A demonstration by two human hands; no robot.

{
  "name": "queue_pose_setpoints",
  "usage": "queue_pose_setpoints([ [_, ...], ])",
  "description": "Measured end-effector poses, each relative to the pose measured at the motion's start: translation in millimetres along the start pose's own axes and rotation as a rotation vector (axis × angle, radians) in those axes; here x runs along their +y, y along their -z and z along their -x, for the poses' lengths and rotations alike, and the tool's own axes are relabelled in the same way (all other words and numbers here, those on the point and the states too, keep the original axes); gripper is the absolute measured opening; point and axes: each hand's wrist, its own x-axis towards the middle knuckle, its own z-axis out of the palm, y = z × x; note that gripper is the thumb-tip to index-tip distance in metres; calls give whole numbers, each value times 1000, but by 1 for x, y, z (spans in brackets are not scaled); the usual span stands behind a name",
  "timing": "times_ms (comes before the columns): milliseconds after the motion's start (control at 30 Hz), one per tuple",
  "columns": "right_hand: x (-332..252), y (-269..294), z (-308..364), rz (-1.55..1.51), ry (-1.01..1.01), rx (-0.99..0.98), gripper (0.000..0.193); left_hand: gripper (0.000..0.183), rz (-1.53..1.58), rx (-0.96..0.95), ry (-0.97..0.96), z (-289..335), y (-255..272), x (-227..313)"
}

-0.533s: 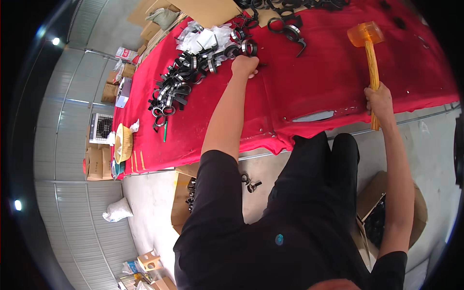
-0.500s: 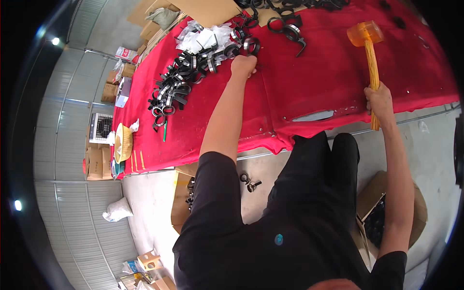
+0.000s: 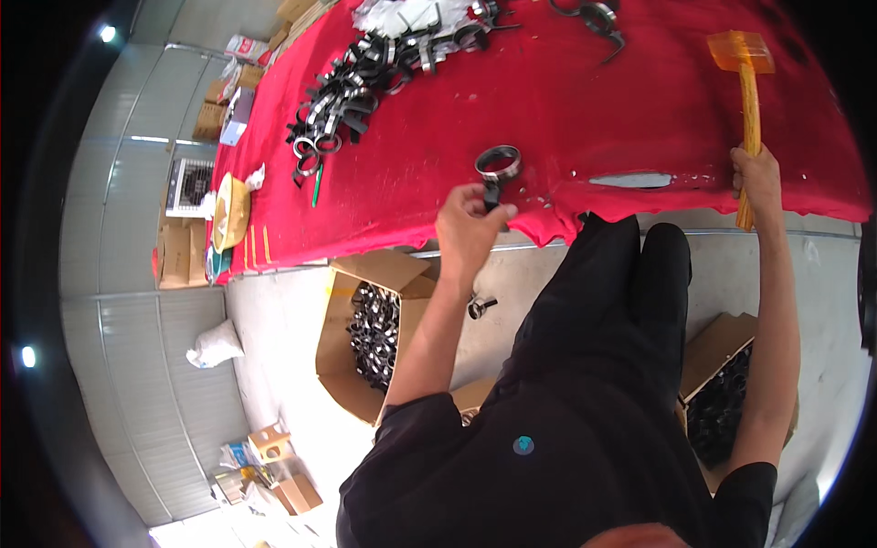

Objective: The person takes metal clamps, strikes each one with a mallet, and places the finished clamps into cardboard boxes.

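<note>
Near the front edge of the red-covered table (image 3: 420, 173), my left hand (image 3: 464, 233) is closed on the short black handle of a ring-shaped part (image 3: 492, 192). The black ring has a silvery metal band and points away from me. On the right, my right hand (image 3: 756, 178) grips the wooden handle of a mallet (image 3: 750, 105), whose translucent orange head is raised at the far end. A pile of similar black ring parts (image 3: 361, 78) lies at the far left. Another ring part (image 3: 598, 16) lies near the far edge of view.
White plastic bags (image 3: 402, 16) lie behind the pile, and a green stick (image 3: 317, 185) beside it. A pale torn patch (image 3: 630, 181) shows near the table's front. Below stand a carton of ring parts (image 3: 347, 365) on the left and another carton (image 3: 722, 333) on the right.
My left hand has drawn back from the pile toward the table's front edge, bringing a ring part with it. The mallet, still in my right hand, appears farther right in view.
</note>
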Motion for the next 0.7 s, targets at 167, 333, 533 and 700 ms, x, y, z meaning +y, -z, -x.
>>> queue_pose_setpoints([
  [167, 4, 4, 7, 118, 93, -5, 15, 37, 344, -85, 113, 49, -25, -20],
  [333, -9, -33, 100, 77, 158, -63, 26, 29, 473, -43, 99, 53, -43, -38],
  [533, 4, -82, 217, -27, -20, -286, 20, 25, 584, -128, 196, 51, -51, -38],
  [700, 12, -89, 232, 290, 85, -340, 23, 30, 630, -75, 108, 54, -57, -34],
])
